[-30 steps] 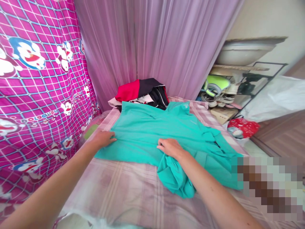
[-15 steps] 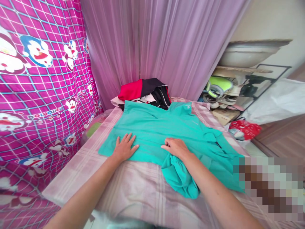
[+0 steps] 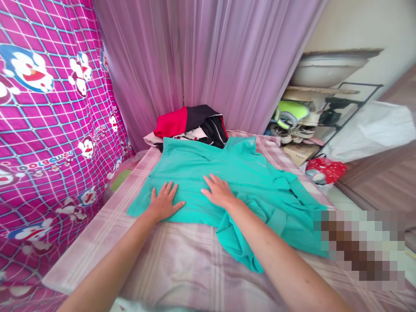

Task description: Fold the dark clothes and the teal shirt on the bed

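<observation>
A teal shirt (image 3: 247,173) lies spread on a bed covered by a pink checked sheet (image 3: 182,264). My left hand (image 3: 164,201) rests flat on the shirt's near left part, fingers spread and open. My right hand (image 3: 218,190) lies flat on the shirt's middle, fingers stretched out. Below my right forearm a bunched fold of the shirt (image 3: 238,249) hangs toward me. Neither hand holds anything.
A pile of red, black and white clothes (image 3: 190,123) sits at the bed's far end against a purple curtain (image 3: 201,60). A pink cartoon-print cloth (image 3: 48,117) hangs on the left. A shoe rack (image 3: 305,123) and a red bag (image 3: 323,170) stand on the right.
My left hand slid from the shirt's left edge onto the cloth and opened flat. My right hand let go of the bunched fabric and moved left, now flat on the shirt.
</observation>
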